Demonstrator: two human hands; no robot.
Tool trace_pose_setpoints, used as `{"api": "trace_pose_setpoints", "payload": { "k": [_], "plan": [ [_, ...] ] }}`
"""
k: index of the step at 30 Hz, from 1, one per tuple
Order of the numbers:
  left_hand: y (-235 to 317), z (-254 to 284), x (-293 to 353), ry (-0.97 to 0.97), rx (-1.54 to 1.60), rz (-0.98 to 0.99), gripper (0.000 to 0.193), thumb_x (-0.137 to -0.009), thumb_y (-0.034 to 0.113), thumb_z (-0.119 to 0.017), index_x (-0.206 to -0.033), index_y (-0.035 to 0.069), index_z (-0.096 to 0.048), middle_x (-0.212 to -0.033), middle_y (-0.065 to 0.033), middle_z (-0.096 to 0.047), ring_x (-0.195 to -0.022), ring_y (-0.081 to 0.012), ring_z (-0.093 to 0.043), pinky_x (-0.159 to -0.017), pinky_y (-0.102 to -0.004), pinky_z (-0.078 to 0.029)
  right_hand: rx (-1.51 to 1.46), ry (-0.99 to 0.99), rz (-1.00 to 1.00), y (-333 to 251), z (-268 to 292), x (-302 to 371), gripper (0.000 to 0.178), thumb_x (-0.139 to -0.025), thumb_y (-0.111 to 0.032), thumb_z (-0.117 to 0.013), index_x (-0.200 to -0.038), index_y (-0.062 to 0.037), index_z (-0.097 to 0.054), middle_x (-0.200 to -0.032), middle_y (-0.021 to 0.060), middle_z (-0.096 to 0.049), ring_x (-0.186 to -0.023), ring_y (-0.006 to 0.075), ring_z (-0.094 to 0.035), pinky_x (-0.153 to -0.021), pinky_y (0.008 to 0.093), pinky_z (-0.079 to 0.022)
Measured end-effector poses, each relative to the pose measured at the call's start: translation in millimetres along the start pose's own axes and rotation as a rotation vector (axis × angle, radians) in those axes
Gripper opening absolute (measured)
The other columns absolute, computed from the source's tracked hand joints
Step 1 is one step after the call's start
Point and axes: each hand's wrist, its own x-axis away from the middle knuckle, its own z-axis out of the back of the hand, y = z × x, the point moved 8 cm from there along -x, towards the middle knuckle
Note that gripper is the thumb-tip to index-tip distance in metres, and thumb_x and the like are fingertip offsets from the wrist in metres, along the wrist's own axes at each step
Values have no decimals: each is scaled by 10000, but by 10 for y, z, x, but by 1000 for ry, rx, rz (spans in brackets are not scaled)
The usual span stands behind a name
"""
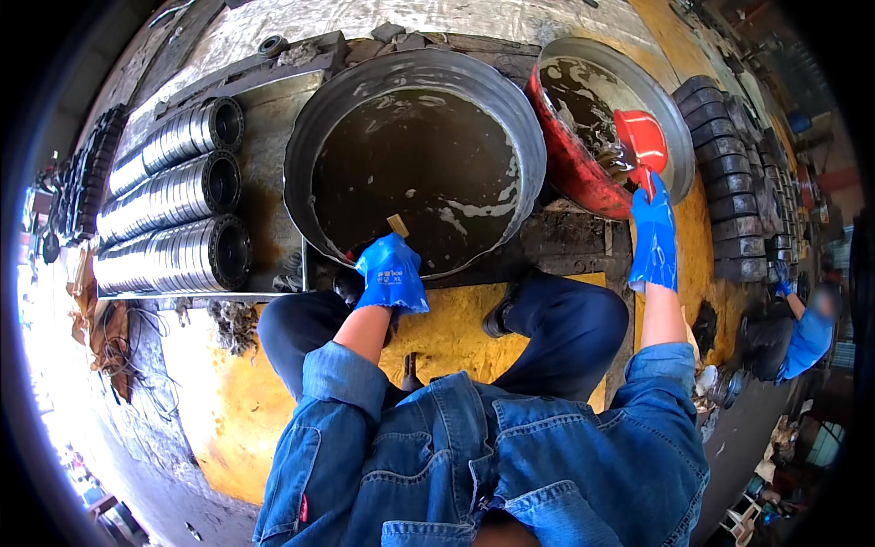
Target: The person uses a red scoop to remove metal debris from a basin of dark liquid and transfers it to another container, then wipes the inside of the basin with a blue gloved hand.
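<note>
Gripping red scoop (642,137) with right hand (653,239) over red basin (570,155) rim; left hand (392,273) closing on wooden brush handle (397,225) at steel tub (314,128) near edge; ring stacks (173,196) crowding left.

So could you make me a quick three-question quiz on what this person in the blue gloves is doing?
1. True or false: the left hand is at the big grey basin of dark liquid.
2. What does the right hand hold? A. red scoop B. hammer C. hose
3. Fill in: the stacked metal rings lie to the person's ____.

Key: 1 true; 2 A; 3 left.
</note>
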Motion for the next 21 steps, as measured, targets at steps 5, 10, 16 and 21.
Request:
{"api": "trace_pose_setpoints", "payload": {
  "k": [5,10,16,21],
  "plan": [
    [28,17,3,-5,-2,-47,125,-763,184,-702,-827,82,-737,-908,-175,-723,-880,-360,-703,-750,-438,-568,-77,-2,44,-323,219,107,541,-920,-279,-611,-1432,-145,-504,-1221,245,-642,-966,376,-694,-811,476,-544],
    [-71,96,8,34,97,58,197,-805,224,-663,-904,80,-753,-972,-192,-723,-918,-377,-696,-802,-447,-560,-1107,-235,-625,-562,8,360,436,-949,-318,-612,-1359,-182,-556,-1170,159,-699,-941,261,-716,-627,378,-538],
    [-162,201,-73,101,566,-42,340,-905,307,-621,-1099,51,-730,-993,-174,-733,-925,-305,-703,-849,-376,-541,-1928,-735,-1084,-1622,-589,838,410,-950,-262,-602,-1316,-83,-554,-1168,208,-687,-783,272,-720,-487,359,-547],
    [-445,781,199,376,1220,8,345,-972,227,-594,-1197,-22,-674,-1085,-104,-708,-981,-162,-648,-893,-269,-491,-1662,-817,-623,-2603,-523,1452,378,-990,-39,-423,-1360,17,-479,-1314,233,-573,-1015,270,-688,-722,299,-595]
  ]
}}
